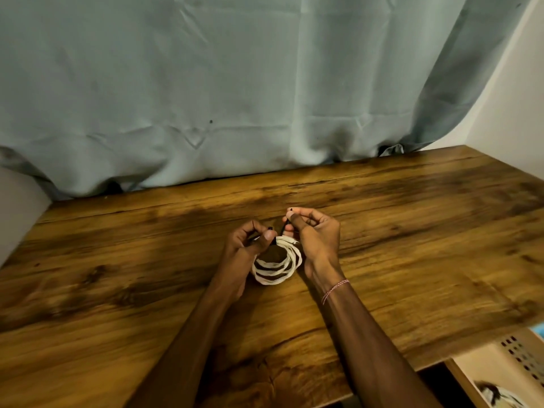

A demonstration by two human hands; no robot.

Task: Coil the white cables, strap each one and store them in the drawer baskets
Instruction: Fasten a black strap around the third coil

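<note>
- White cable coil (pixel 276 267) stands upright between both hands, over the wooden table (pixel 117 260).
- Left hand (pixel 248 245): grip pinched on the coil's top.
- Right hand (pixel 316 234): grip pinching the black strap (pixel 285 224) end.
- Beige basket (pixel 518 357) at lower right.

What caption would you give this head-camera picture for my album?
Left hand and right hand fit a black strap to a coiled white cable above a wooden table.

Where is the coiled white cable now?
Head view, table centre: the coiled white cable sits between the left hand, gripping it, and right hand, pinching its black strap.
</note>
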